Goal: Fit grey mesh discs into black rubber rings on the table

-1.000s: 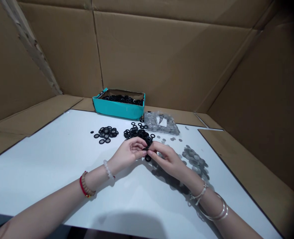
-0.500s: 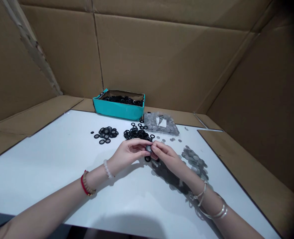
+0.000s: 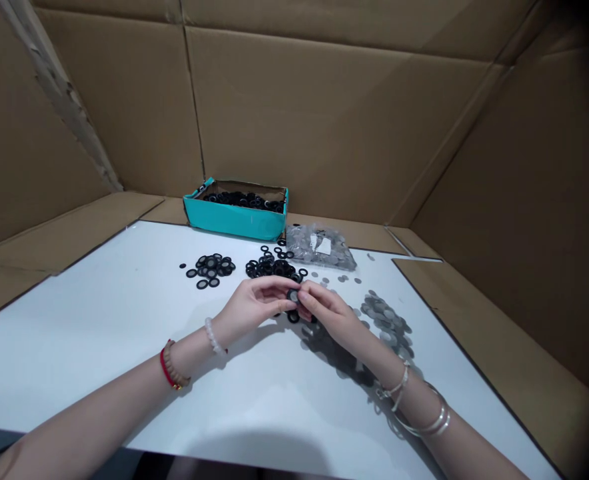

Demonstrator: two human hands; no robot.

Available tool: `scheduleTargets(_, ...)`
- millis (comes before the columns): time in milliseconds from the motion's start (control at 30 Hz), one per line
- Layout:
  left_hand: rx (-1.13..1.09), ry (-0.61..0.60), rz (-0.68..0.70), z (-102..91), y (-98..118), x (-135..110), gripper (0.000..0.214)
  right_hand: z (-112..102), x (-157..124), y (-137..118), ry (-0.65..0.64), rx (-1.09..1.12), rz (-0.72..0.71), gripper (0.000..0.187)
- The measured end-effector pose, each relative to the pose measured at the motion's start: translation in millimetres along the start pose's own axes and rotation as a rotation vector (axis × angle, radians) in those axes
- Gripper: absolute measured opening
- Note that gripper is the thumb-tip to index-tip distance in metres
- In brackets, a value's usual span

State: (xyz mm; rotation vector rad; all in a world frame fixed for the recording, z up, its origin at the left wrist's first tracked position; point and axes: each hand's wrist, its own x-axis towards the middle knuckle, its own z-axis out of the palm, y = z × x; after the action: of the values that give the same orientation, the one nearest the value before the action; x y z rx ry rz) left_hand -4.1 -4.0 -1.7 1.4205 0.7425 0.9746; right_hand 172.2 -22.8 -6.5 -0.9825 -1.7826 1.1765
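My left hand (image 3: 255, 305) and my right hand (image 3: 328, 311) meet over the white table (image 3: 99, 333), fingertips pinched together on one small black ring with a grey disc in it (image 3: 293, 295). Another black ring (image 3: 293, 317) lies on the table just below the fingers. Just beyond the hands is a pile of black rings (image 3: 273, 268). A smaller group of black rings (image 3: 209, 269) lies to the left. Loose grey discs (image 3: 387, 319) are heaped to the right of my right hand.
A teal box (image 3: 234, 218) holding black rings stands at the table's far edge. Beside it lies a clear bag of grey discs (image 3: 320, 246). Cardboard walls (image 3: 324, 120) surround the table on three sides.
Both hands stayed together at the same spot. The fingers shifted slightly around the ring, and a grey disc now shows in it.
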Motion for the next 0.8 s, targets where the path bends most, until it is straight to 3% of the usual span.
scheduleTargets(233, 0.055, 0.118, -0.014, 1.1, 5.1, 1.6, 0.016, 4.9, 4.1, -0.1, 0.148, 0.071, 0.008, 0.019)
scheduleTargets(400, 0.104, 0.155, -0.067, 4.5, 5.5, 0.3, 0.014, 5.3, 3.3, 2.3, 0.202, 0.001, 0.032, 0.017)
scheduleTargets(800, 0.046, 0.121, -0.063, 3.6, 3.4, 1.8, 0.015, 2.2, 2.5, 3.4, 0.233, -0.040, 0.011, 0.018)
